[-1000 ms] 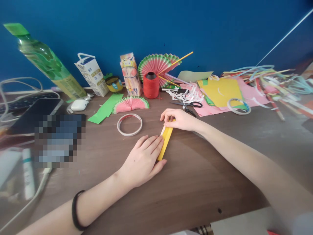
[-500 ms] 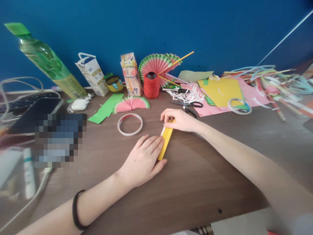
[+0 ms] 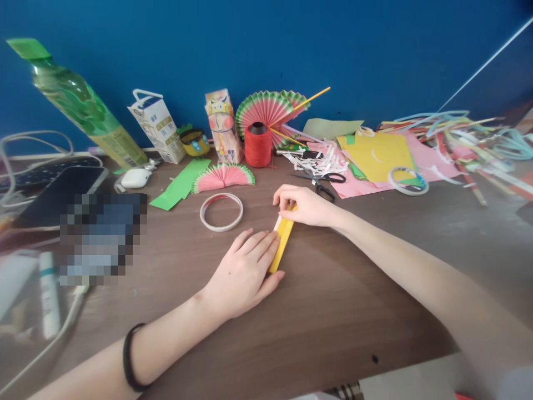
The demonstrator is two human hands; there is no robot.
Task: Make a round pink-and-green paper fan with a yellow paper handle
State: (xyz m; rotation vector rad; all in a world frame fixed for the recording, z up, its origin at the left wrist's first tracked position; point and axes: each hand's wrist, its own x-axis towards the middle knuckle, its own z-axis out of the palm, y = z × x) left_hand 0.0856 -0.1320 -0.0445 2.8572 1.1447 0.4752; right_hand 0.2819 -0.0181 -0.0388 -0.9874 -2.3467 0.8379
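Observation:
A narrow folded yellow paper strip (image 3: 282, 242) lies on the brown table (image 3: 333, 311). My left hand (image 3: 245, 272) rests flat on its near end, fingers stretched out and pressing it down. My right hand (image 3: 302, 204) pinches the strip's far end with curled fingers. A ring of white double-sided tape (image 3: 221, 211) lies just left of the strip. Black-handled scissors (image 3: 327, 183) lie right behind my right hand.
Along the blue wall stand a green bottle (image 3: 83, 108), a milk carton (image 3: 158, 126), a cartoon carton (image 3: 222, 128), a red thread spool (image 3: 257, 145) and pink paper fans (image 3: 266, 111). Coloured paper sheets (image 3: 378, 155), strips and another tape ring (image 3: 407, 180) lie right. A phone (image 3: 62, 194) lies left.

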